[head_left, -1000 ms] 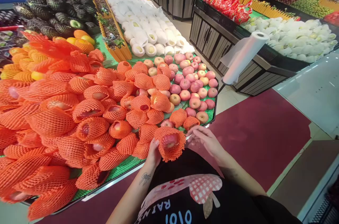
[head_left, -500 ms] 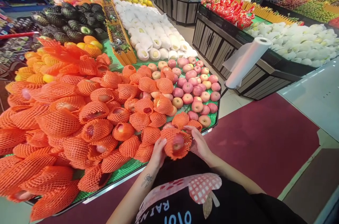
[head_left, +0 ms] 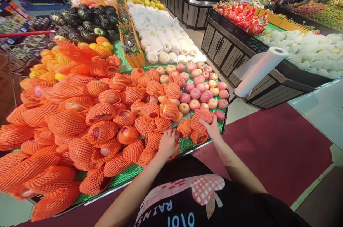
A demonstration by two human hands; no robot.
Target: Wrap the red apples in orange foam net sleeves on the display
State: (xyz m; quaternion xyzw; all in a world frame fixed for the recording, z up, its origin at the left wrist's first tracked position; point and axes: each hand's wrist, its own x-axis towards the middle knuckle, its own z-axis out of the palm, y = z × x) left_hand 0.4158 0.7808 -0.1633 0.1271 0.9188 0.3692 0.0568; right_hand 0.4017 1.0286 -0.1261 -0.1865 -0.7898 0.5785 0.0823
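Observation:
In the head view, my left hand (head_left: 168, 144) is at the front edge of the fruit stand, its fingers curled over a red apple (head_left: 177, 136) that shows only in part. My right hand (head_left: 213, 127) is closed round an apple in an orange foam net (head_left: 201, 119), above the stand's front right corner. Just below it lie other netted apples (head_left: 184, 128). Bare red apples (head_left: 195, 93) sit in rows behind my right hand, on green matting (head_left: 187, 144). To the left of my left hand is a large heap of orange foam-netted fruit (head_left: 100, 132).
White-netted fruit (head_left: 163, 34) and dark netted melons (head_left: 85, 19) lie farther back, beside a yellow-fenced planter (head_left: 131, 50). A plastic bag roll (head_left: 261, 71) stands right of the stand. Another produce counter (head_left: 227, 46) is beyond it.
My hands have moved apart. The right has carried the netted apple up and right over the stand; the left has come down onto an apple at the front edge. The view has shifted slightly.

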